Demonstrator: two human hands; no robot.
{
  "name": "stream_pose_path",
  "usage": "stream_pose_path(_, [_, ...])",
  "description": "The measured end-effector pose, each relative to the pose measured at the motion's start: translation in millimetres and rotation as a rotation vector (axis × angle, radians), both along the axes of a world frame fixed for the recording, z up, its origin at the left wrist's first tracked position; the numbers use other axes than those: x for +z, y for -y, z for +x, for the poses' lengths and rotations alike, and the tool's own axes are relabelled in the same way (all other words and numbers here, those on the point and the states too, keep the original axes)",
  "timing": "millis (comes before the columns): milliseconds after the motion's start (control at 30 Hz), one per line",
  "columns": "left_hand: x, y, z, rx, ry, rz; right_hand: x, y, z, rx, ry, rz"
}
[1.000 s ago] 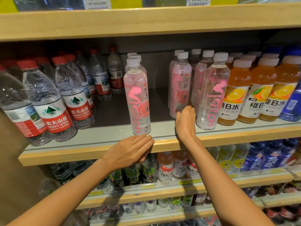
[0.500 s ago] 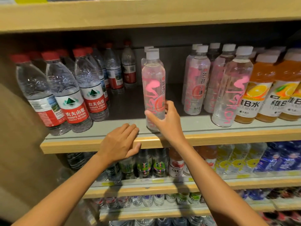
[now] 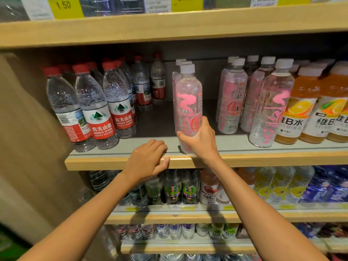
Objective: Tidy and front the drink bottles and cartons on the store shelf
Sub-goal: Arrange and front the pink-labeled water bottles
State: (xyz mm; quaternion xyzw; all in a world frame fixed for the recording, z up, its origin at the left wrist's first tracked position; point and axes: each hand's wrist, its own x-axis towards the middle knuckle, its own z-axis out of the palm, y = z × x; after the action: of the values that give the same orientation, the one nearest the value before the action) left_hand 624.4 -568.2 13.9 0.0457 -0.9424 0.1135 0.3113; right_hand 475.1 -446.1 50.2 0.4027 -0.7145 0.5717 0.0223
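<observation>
A clear bottle with pink lettering and a white cap (image 3: 187,102) stands at the front edge of the middle shelf (image 3: 113,161). My right hand (image 3: 200,140) grips its lower part, fingers wrapped round the base. My left hand (image 3: 148,159) rests on the shelf's wooden front edge just left of that bottle, fingers bent over the lip and holding nothing. Two more white-capped bottles stand in line behind the gripped one. To its right are more pink-lettered bottles (image 3: 271,108), one at the shelf front.
Red-capped water bottles (image 3: 98,110) fill the left of the shelf, with bare shelf between them and the pink row. Orange vitamin drinks (image 3: 305,108) stand at the right. A wooden shelf with price tags (image 3: 64,6) hangs overhead. Lower shelves hold several small bottles.
My right hand moved from the bottles on the right to the front pink bottle and closed round its base. My left hand slid off that bottle onto the shelf edge. The view shifted left.
</observation>
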Motion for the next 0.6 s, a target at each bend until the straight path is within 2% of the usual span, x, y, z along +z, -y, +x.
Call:
stream_pose_path(67, [8.8,-7.5,-0.7,0.044,-0.089,0.276,2.2,-11.4,2.8,0.037,-0.003,-0.017])
stream_pose_path(133, [25.5,-17.3,-4.9,0.057,-0.255,0.572,7.1,-21.8,6.9,0.08,-0.001,-0.027])
stream_pose_path(233, [71.9,-39.6,-19.4,-0.128,-0.494,1.068,14.8,-32.7,15.2,0.14,-0.001,-0.033])
stream_pose_path(300, [101.7,-56.6,-27.6,-0.299,-0.546,1.302,16.8,-38.1,21.8,0.159,0.005,-0.035])
stream_pose_path(367, [119.7,-74.8,-33.2,-0.37,-0.553,1.378,14.8,-41.5,27.3,0.182,0.021,-0.04])
stream_pose_path(600, [129.5,-105.0,-46.8,-0.321,-0.705,1.397,5.6,-45.8,40.7,0.158,0.059,-0.044])
